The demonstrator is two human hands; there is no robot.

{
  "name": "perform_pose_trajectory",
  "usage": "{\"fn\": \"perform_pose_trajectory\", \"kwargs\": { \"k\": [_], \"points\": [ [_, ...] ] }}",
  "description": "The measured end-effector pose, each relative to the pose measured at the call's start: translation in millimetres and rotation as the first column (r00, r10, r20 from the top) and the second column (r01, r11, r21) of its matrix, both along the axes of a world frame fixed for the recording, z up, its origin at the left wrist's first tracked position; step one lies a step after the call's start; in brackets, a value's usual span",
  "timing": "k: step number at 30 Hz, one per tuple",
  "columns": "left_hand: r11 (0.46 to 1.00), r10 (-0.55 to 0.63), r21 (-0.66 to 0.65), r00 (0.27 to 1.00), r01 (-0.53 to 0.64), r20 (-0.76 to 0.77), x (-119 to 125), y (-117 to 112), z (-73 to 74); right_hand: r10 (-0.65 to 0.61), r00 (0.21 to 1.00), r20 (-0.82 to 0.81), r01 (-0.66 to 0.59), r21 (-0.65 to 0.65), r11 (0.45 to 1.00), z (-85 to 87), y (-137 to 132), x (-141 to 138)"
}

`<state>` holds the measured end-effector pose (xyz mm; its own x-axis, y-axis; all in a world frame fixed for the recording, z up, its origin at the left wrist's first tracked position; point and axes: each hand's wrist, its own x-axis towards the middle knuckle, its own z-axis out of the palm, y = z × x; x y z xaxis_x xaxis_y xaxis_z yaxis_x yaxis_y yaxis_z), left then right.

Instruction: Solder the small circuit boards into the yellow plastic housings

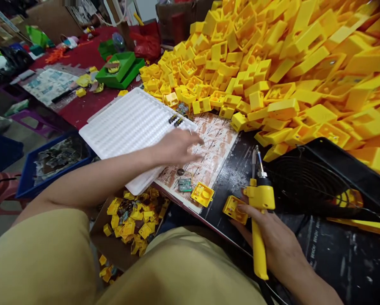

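A: Where are we holding the yellow casing (pixel 232 208)?
B: Over the near edge of the worktop (pixel 231 163); our right hand (pixel 280 239) is pinching its right end between thumb and fingers, likely steadying it. A yellow-handled tool (pixel 260 243) is lying across that hand, metal tip pointing toward the far edge; we cannot tell whether we are gripping it.
A: And our left hand (pixel 179 146)?
B: It is hovering, blurred, fingers spread and seemingly holding nothing, between the white tray (pixel 120 127) and the patterned sheet (pixel 220 140). A second casing (pixel 202 194) and a green board (pixel 185 184) are lying by the sheet's near edge, presumably for easy reach.
A: What is lying beyond?
B: A heap of casings (pixel 283 109) is covering the worktop's far edge; a black fan (pixel 304 173) is standing before it, perhaps for clearing fumes.
A: Are we finding writing?
B: White lettering (pixel 313 240) is marking the worktop, too small for reading. No brand is showing legibly.
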<state>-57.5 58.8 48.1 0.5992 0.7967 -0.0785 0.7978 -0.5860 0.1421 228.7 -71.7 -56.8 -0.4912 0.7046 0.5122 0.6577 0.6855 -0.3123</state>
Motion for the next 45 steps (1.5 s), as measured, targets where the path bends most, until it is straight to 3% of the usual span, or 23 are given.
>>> {"fn": "perform_pose_trajectory", "kwargs": {
  "k": [2, 4, 6, 9, 12, 14, 15, 17, 19, 20, 22, 23, 24, 26, 27, 30, 32, 34, 38, 41, 45],
  "points": [
    [0.945, 0.243, 0.226, 0.970, -0.237, 0.001, -6.8, 40.5, 5.4, 0.004, 1.000, 0.005, -0.004, 0.023, 1.000, -1.8, 3.0, -2.2],
    [0.891, 0.355, 0.321, 0.934, -0.322, -0.049, -5.1, 79.5, 2.9, 0.007, 1.000, 0.007, -0.008, 0.044, 0.999, -2.1, 5.5, -3.1],
    [0.894, 0.396, 0.295, 0.903, -0.338, -0.166, 2.5, 110.7, -5.1, 0.010, 1.000, 0.010, -0.011, 0.051, 0.999, -1.2, 6.4, -3.5],
    [0.898, 0.425, 0.243, 0.869, -0.368, -0.255, 10.7, 138.2, -16.8, 0.002, 1.000, 0.004, -0.002, 0.036, 0.999, 1.2, 5.7, -4.7],
    [0.883, 0.448, 0.210, 0.887, -0.419, -0.114, -2.4, 146.1, -18.2, -0.006, 1.000, -0.021, 0.007, 0.022, 1.000, 3.8, 5.2, -6.3],
    [0.854, 0.483, 0.103, 0.852, -0.509, 0.203, -23.1, 143.4, -13.4, -0.001, 0.999, -0.036, 0.002, 0.017, 1.000, 5.2, 5.7, -7.0],
    [0.836, 0.495, 0.012, 0.763, -0.548, 0.415, -34.8, 139.9, -10.1, 0.003, 0.999, -0.042, -0.002, 0.017, 1.000, 5.6, 6.2, -7.2],
    [0.818, 0.480, -0.160, 0.502, -0.552, 0.719, -55.5, 129.4, -1.8, 0.009, 0.999, -0.049, -0.008, 0.019, 1.000, 6.1, 7.4, -7.5],
    [0.830, 0.426, -0.228, 0.315, -0.508, 0.848, -66.7, 114.9, 8.0, 0.010, 0.999, -0.054, -0.009, 0.025, 1.000, 6.7, 8.4, -7.5],
    [0.852, 0.387, -0.226, 0.279, -0.472, 0.879, -67.1, 106.3, 13.1, 0.012, 0.998, -0.055, -0.010, 0.027, 1.000, 7.4, 8.7, -7.4],
    [0.923, 0.292, -0.186, 0.299, -0.337, 0.909, -57.1, 86.2, 22.0, 0.012, 0.999, -0.051, -0.010, 0.026, 1.000, 10.9, 8.1, -7.3],
    [0.958, 0.245, -0.166, 0.362, -0.235, 0.899, -47.0, 74.5, 24.8, 0.010, 0.999, -0.052, -0.009, 0.025, 1.000, 14.1, 7.2, -7.6],
    [0.980, 0.195, -0.157, 0.470, -0.119, 0.861, -34.4, 61.5, 26.1, 0.007, 0.998, -0.060, -0.006, 0.020, 1.000, 18.2, 5.9, -8.3],
    [0.978, 0.072, -0.191, 0.726, 0.084, 0.684, -4.6, 32.0, 23.8, -0.004, 0.994, -0.107, 0.006, 0.013, 1.000, 28.7, 3.0, -12.2],
    [0.965, -0.003, -0.209, 0.804, 0.158, 0.594, 10.8, 16.3, 20.6, -0.017, 0.990, -0.141, 0.019, 0.013, 1.000, 34.4, 1.8, -15.3],
    [0.932, -0.186, -0.218, 0.900, 0.288, 0.396, 48.6, -27.7, 7.5, -0.089, 0.969, -0.232, 0.102, 0.044, 0.994, 47.9, 1.2, -27.2],
    [0.928, -0.242, -0.192, 0.910, 0.318, 0.336, 62.3, -47.9, -1.1, -0.141, 0.946, -0.292, 0.163, 0.053, 0.985, 51.8, 2.6, -33.2],
    [0.936, -0.219, -0.175, 0.896, 0.304, 0.386, 66.7, -59.1, -8.4, -0.181, 0.918, -0.354, 0.200, 0.019, 0.980, 52.1, 3.0, -35.0],
    [0.939, -0.029, -0.241, 0.753, 0.246, 0.657, 61.9, -68.0, -18.7, -0.179, 0.878, -0.444, 0.125, -0.147, 0.981, 50.2, -1.5, -29.2],
    [0.905, 0.097, -0.343, 0.662, 0.253, 0.744, 59.7, -74.5, -21.9, -0.170, 0.859, -0.483, 0.057, -0.240, 0.969, 50.4, -4.6, -26.4],
    [0.875, 0.205, -0.424, 0.614, 0.235, 0.763, 57.9, -79.5, -23.4, -0.135, 0.884, -0.447, 0.084, -0.133, 0.988, 52.8, -4.9, -29.1]
  ]
}}
